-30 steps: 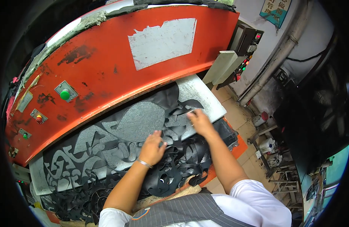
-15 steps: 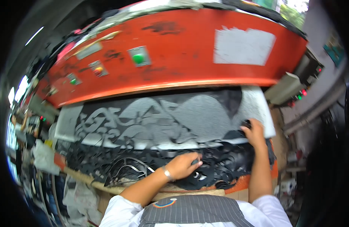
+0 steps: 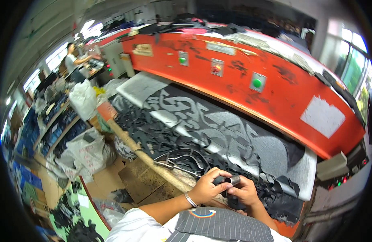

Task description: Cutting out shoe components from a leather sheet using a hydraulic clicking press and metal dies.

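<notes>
Close in front of my apron, my left hand (image 3: 212,186) and my right hand (image 3: 245,191) are brought together. Between their fingers is a small dark bundle with a greyish edge (image 3: 234,180), which looks like stacked cut pieces; fingers cover much of it. Both hands are closed on it. Beyond them lies a black sheet (image 3: 296,151) on a pale cutting board (image 3: 311,175), with large curved shapes cut out of it. Black offcuts (image 3: 165,135) heap along the board's near edge. A thin metal cutting die (image 3: 196,158) rests on these offcuts, left of my hands.
A red press beam (image 3: 234,74) with green and red buttons spans the far side. A wrapped pole (image 3: 153,167) runs along the front edge. White plastic bags (image 3: 89,151) and shelves (image 3: 57,133) stand left. Another person (image 3: 75,64) works at the far left.
My view has turned to the left. My right hand has come back from the sheet's right end, and both hands have met in front of me around the dark bundle.
</notes>
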Tool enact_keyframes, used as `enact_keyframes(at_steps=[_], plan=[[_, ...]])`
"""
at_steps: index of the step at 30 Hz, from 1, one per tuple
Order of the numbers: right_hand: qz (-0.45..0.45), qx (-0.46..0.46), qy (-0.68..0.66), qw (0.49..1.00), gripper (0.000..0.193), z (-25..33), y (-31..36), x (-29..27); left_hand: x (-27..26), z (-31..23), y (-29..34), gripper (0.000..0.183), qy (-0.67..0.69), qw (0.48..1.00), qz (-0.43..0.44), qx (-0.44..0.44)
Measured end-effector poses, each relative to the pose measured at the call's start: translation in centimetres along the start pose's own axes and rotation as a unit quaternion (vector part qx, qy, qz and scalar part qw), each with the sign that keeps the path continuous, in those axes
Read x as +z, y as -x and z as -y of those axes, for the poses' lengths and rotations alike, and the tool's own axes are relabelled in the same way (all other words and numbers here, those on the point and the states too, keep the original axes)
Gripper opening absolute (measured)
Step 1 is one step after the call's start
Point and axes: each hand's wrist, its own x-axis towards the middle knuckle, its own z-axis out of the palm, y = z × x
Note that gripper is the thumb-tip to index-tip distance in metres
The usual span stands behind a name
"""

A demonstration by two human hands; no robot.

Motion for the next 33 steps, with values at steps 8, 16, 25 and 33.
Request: enact_keyframes(at_steps=[8,16,25,33], plan=[[0.055,-0.081,0.215,0.972,0.021,-2.7,-1.5,11.4,-5.1,1.3,11.8,0.03,0.037,0.977,-0.199,-0.061],[0.278,-0.136,0.293,0.905,0.016,-8.2,-0.9,27.5,-11.3,0.5,30.1,0.02,0.241,0.865,-0.394,-0.197],[0.312,0.124,0.096,0.937,0.011,-12.5,0.0,38.1,-17.5,0.2,49.4,0.038,0.353,0.654,-0.66,-0.11],[0.159,0.104,0.05,0.98,0.012,-8.6,-6.6,34.4,-25.5,-3.1,76.1,0.051,0.287,0.282,-0.882,0.246]])
